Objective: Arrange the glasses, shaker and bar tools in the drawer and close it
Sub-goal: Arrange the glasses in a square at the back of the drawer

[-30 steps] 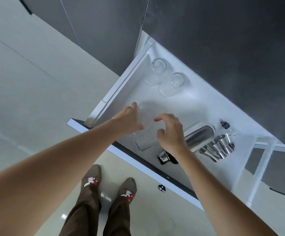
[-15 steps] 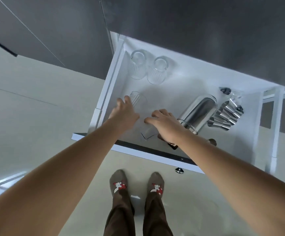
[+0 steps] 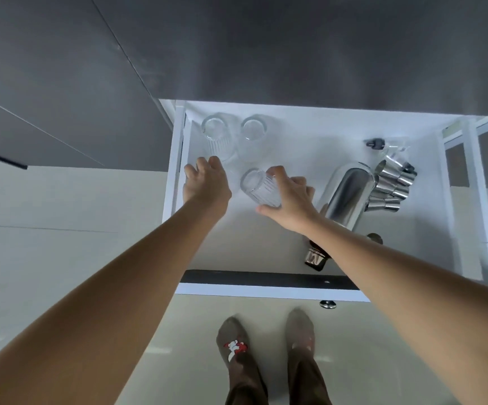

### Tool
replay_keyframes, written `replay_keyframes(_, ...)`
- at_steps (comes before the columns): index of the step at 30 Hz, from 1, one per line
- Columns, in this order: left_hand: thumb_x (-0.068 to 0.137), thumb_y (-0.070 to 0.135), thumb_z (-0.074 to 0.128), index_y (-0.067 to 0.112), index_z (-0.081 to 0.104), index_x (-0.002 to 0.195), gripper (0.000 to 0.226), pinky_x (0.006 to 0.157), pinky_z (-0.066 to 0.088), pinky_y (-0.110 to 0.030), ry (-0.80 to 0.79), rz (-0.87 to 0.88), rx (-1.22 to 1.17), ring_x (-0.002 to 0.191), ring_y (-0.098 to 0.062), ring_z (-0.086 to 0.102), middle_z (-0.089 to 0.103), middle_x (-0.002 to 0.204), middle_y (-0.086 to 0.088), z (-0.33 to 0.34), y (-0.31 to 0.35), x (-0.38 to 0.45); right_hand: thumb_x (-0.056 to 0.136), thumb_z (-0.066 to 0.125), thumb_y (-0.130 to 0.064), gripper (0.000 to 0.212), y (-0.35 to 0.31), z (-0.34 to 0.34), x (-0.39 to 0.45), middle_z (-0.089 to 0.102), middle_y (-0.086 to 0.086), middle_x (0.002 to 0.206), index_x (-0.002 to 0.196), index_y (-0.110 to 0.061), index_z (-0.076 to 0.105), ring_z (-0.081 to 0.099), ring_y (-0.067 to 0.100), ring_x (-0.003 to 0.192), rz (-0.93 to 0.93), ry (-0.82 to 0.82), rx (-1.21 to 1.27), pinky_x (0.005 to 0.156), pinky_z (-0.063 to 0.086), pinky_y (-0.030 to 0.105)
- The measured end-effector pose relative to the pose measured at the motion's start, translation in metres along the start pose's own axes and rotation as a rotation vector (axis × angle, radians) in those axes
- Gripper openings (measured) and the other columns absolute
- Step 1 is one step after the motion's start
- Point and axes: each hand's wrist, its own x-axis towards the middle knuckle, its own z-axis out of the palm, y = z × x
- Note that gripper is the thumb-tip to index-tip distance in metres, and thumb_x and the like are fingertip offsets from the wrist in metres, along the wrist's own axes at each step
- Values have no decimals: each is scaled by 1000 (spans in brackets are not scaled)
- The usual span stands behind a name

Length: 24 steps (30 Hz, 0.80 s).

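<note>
The white drawer stands pulled out under a dark cabinet front. Two ribbed glasses stand upright in its back left corner. My right hand grips a third ribbed glass, tilted with its mouth toward the left. My left hand curls downward beside the drawer's left wall, over a glass that it almost wholly hides. A steel shaker lies on its side to the right, with several steel jiggers and a black pourer beyond it.
A dark copper-banded bar tool lies near the drawer front, partly under my right forearm. A small knob sticks out of the drawer front. My feet in brown socks stand on the pale floor below.
My right hand has lifted the lying glass off the drawer floor and carried it toward the back. My left hand has moved back along the left wall. The view has swung square to the drawer.
</note>
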Motion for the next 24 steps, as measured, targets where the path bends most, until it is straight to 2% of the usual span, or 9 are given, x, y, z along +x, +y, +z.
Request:
replay_keyframes(5,88,20,67,-2,35,129,56,79,41,-32,47,6,-40,115,-35,42,46,125,-19,-1,4,12,72,75,-26,63,-12,7,19,52,10,115,122,-13,39,46,35,107,49,26,178,84,36,38)
replay_keyframes(8,90,16,64,-3,36,127,50,87,45,-38,89,26,-86,114,-37,43,47,125,-21,-2,4,15,71,78,-23,65,-18,8,26,40,6,106,123,-13,41,43,26,94,53,53,252,77,33,28)
replay_keyframes(11,90,17,65,-3,34,129,54,89,48,-40,106,-8,-179,119,-40,43,45,129,-22,-1,0,18,71,80,-21,65,-24,10,31,38,5,103,124,-14,44,42,22,88,66,84,275,74,34,26)
replay_keyframes(15,88,16,68,-4,35,127,54,93,46,-42,108,-12,-233,121,-42,43,43,131,-24,-1,-2,20,72,79,-21,63,-26,17,35,40,5,102,126,-19,46,43,21,87,84,146,306,77,35,25)
replay_keyframes(19,89,9,66,-3,34,129,53,95,44,-43,123,-1,-320,122,-42,43,41,133,-24,2,-3,17,72,79,-17,61,-27,16,40,46,12,109,123,-14,44,47,26,93,108,146,333,77,35,27)
replay_keyframes(22,86,3,66,3,24,141,69,103,42,-40,131,-8,-431,129,-39,39,31,140,-23,6,-2,12,71,79,-15,66,-23,10,39,52,16,118,125,-12,41,48,26,98,110,80,361,78,36,28)
replay_keyframes(24,83,1,64,5,15,148,81,112,35,-41,260,2,-433,139,-38,26,20,149,-23,10,4,1,74,75,-13,62,-14,-2,34,56,17,118,126,-12,43,53,28,104,94,112,366,82,41,30)
